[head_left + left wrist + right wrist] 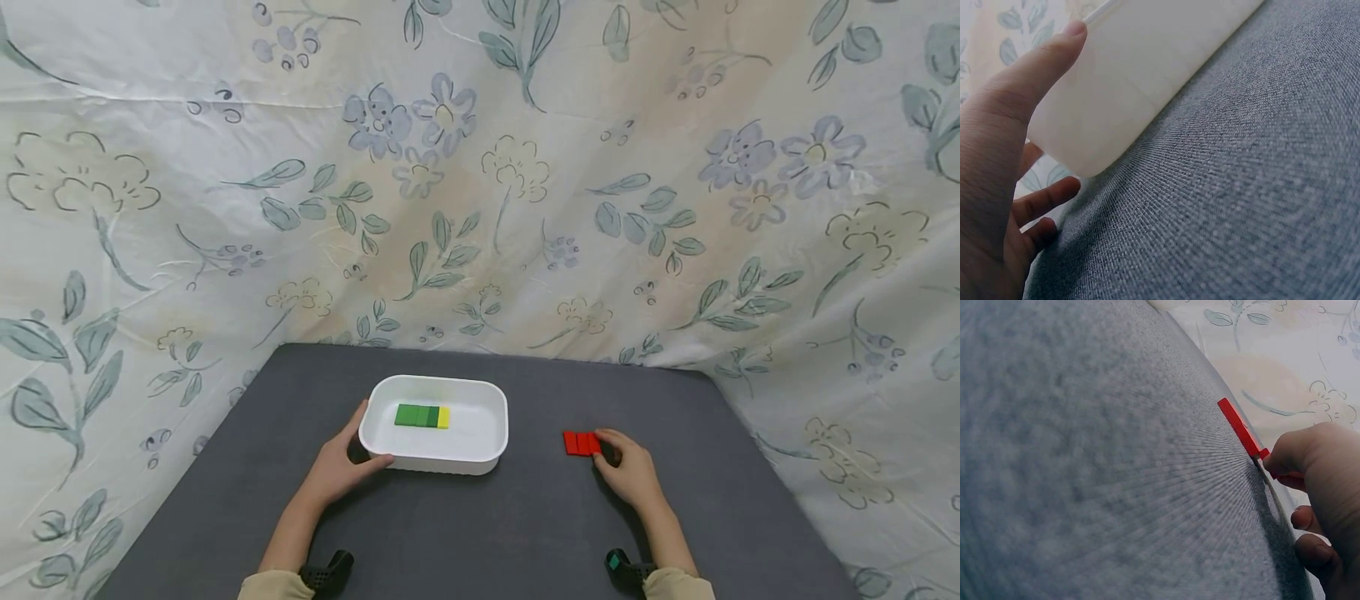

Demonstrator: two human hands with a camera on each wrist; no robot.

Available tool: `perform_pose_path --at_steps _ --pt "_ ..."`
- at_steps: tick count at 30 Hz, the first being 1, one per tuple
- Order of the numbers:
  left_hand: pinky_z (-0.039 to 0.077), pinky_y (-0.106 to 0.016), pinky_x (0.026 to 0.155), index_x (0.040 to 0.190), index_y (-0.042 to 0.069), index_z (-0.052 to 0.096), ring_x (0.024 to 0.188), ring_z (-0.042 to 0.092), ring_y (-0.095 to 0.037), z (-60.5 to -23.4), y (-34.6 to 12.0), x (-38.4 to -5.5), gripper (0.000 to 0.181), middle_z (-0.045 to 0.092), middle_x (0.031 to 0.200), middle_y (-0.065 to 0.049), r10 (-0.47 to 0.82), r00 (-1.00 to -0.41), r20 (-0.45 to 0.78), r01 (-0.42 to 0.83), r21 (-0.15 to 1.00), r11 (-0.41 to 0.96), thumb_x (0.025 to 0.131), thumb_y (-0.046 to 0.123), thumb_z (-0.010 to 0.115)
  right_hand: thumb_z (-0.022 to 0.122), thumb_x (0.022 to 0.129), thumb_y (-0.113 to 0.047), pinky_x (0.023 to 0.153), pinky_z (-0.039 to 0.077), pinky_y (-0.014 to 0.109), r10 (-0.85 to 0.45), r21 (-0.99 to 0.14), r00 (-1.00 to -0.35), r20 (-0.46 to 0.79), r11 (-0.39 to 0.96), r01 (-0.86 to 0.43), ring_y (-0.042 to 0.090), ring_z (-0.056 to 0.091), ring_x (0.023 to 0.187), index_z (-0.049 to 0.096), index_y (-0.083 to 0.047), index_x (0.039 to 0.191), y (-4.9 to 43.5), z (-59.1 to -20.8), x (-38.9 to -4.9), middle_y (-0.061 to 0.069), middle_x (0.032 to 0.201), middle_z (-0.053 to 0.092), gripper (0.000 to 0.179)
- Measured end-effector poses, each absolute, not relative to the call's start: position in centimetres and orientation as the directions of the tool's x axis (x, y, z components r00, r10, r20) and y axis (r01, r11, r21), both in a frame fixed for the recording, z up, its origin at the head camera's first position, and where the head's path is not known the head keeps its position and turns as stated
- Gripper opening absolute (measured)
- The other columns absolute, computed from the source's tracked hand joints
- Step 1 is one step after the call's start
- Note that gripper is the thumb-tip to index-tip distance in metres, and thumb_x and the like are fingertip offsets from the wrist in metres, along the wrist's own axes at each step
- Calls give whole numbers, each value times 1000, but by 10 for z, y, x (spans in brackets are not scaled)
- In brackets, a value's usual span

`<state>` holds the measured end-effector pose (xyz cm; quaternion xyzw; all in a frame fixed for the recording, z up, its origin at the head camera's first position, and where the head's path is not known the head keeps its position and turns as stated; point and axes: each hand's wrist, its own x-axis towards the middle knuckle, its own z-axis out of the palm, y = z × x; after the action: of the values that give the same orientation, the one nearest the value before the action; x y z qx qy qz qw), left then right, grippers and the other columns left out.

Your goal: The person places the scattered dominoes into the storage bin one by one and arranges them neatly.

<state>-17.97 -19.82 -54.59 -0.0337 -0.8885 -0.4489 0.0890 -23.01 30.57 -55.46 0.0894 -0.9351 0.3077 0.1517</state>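
Observation:
A white plastic tray [457, 465] stands left of centre on the table, and my left hand [335, 472] grips its left end. The thumb [1063, 50] lies against the near wall by the rim, and the other fingers go round behind the corner. Inside lie several green tiles [411, 415] in a row, with a yellow tile [444, 417] at their right end. To the right of the tray, red tiles [576, 443] sit side by side on the table. My right hand [632, 475] pinches the rightmost red tile [1265, 454] between thumb and fingers, close over the cloth.
A dark grey cloth covers the table [480, 533]. Behind it and along both sides hangs a floral curtain [480, 250]. A black band with a camera [327, 573] is on the left wrist, and a similar one [628, 571] on the right.

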Motion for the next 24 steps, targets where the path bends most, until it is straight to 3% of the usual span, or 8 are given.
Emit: perform_pose_path --at_steps 15,24 --pt "23 -71 122 171 12 19 159 26 -44 -547 -201 -180 121 25 175 -15 -27 -983 181 130 794 594 82 55 89 77 92 -5 56 37 25 -83 -551 -891 447 758 -347 4 42 61 73 -1 132 299 -544 -226 17 133 71 41" --pt "24 -72 122 171 12 20 159 28 -44 -547 -202 -179 120 29 173 -16 -25 -983 180 131 797 589 82 53 90 80 88 -2 51 35 24 -88 -503 -814 574 747 -435 9 46 65 76 1 126 297 -535 -223 19 125 74 38"
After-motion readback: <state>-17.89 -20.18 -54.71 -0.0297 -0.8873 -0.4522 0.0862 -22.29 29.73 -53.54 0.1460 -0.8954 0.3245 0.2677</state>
